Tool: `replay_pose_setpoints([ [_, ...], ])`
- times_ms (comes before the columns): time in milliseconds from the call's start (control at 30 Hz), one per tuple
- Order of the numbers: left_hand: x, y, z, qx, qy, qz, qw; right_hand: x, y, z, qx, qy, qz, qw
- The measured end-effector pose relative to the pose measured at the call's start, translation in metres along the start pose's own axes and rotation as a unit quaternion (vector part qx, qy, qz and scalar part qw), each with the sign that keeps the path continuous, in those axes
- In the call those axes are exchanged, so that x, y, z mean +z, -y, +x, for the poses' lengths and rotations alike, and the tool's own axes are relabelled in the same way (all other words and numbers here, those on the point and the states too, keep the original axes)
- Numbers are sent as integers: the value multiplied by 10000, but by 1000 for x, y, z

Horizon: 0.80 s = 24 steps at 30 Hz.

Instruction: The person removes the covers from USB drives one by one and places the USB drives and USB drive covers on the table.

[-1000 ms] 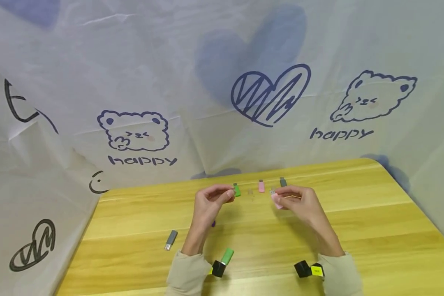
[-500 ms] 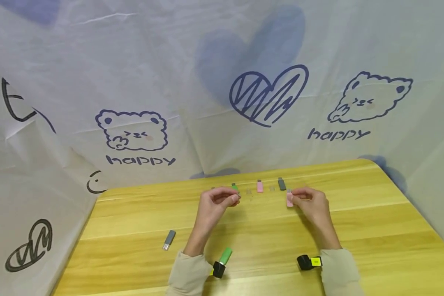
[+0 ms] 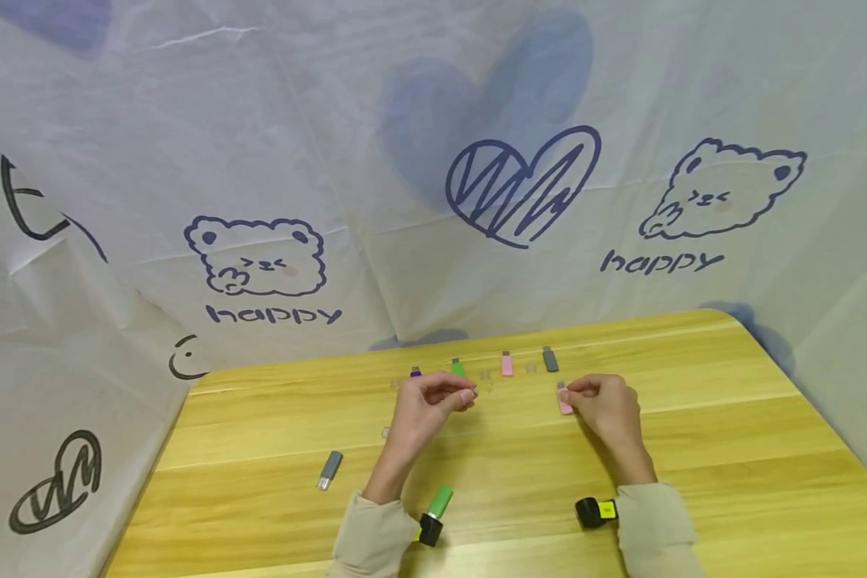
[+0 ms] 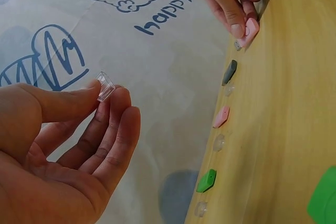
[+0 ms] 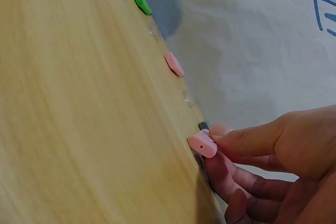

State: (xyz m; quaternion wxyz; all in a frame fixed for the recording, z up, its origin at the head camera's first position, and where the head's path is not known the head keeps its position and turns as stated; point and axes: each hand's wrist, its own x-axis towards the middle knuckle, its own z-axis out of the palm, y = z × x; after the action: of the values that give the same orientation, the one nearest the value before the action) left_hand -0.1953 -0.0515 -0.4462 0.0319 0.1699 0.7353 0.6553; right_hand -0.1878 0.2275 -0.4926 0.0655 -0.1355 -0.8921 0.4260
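Note:
My left hand [image 3: 426,405] pinches a small clear plastic cap [image 4: 105,86] between thumb and forefinger, above the table. The right hand [image 3: 608,408] pinches a pink USB stick [image 5: 203,144], its metal plug bare and pointing away from me. This stick sits close over the table, just right of and nearer than a grey USB stick [image 3: 550,360]. That grey one ends a row along the back: a purple stick [image 3: 415,372], a green stick [image 3: 458,368] and another pink stick [image 3: 507,364]. Clear caps [image 3: 531,368] lie between sticks in the row.
Nearer me on the wooden table [image 3: 730,449] lie a grey USB stick [image 3: 331,467] and a green one [image 3: 441,499], which the left wrist's camera [image 3: 430,530] partly covers. Another clear piece [image 3: 386,433] lies left of the left forearm. A printed cloth [image 3: 376,160] hangs behind the table.
The right hand has carried the pink USB stick rightward, past the grey stick, then slightly towards me. My left hand has shifted a little right and nearer, still pinching the cap.

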Motion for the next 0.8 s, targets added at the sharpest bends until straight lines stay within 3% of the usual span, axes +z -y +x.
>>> replay_pose_setpoints([
  [300,9,6,-3,-35,209,191,9996,-1,3,-3,-34,197,-155,9997],
  [633,22,10,0,-124,350,352,9987,-1,2,-2,-80,-83,-417,9991],
  [800,34,13,4,-328,468,589,9966,-4,0,-1,-69,-222,-310,9993],
])
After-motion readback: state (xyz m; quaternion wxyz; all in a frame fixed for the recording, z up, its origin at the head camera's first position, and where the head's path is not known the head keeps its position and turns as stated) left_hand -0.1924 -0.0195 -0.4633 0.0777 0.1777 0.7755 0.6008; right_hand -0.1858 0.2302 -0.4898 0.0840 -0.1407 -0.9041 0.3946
